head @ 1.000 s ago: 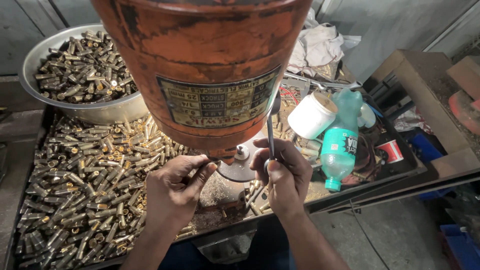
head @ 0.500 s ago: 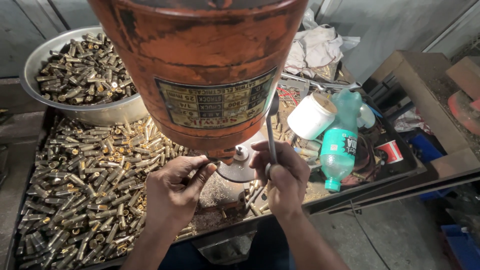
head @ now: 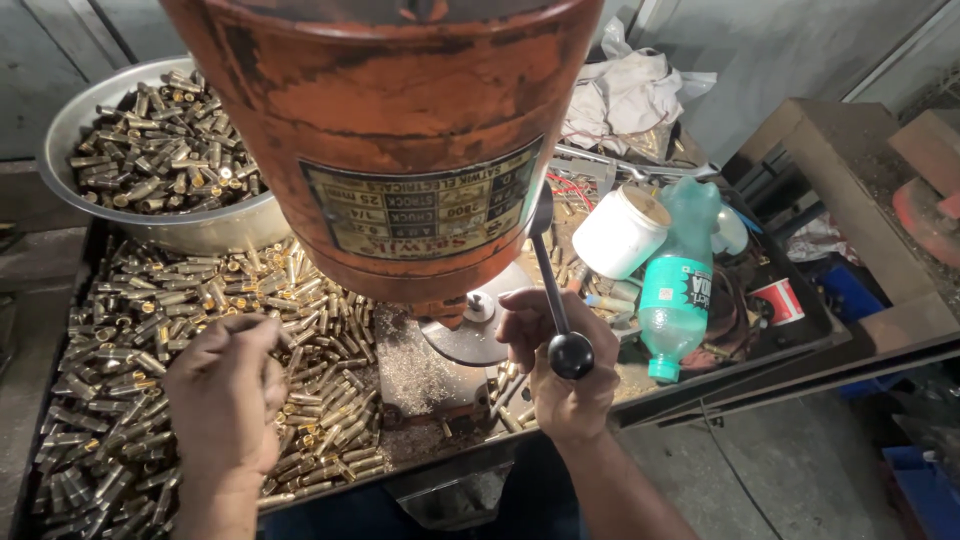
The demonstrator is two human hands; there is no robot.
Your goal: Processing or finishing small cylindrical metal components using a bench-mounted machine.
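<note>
The biggest thing is the big orange drill machine point(head: 400, 150). It is round like a drum, its paint is rusty and chipped, and it has a worn metal plate on the front. It hangs over a small round metal table point(head: 470, 335) dusted with gold shavings.

A moment ago both hands were close together under the machine. Now the left hand point(head: 225, 395) has moved away to the left, over the pile of brass tubes point(head: 200, 330) in the flat dark tray point(head: 790, 345). Its fingers are curled and pinched together, but I cannot tell if a tube is inside them. It looks like it goes for a new piece.

The right hand point(head: 555, 365) stays by the round table, next to the thin metal lever point(head: 548, 285) with a black ball knob point(head: 571, 354) on its end. The knob is in front of the hand, and I cannot tell if the hand holds it or something small under it.

The brass tubes are short, shiny and yellow, and lie every which way. More of them fill a big round silver bowl point(head: 215, 232) at the back left.

To the right lie a soft green plastic bottle point(head: 680, 290) on its side, a white plastic jar point(head: 622, 232) and a crumpled white rag point(head: 630, 95).
</note>
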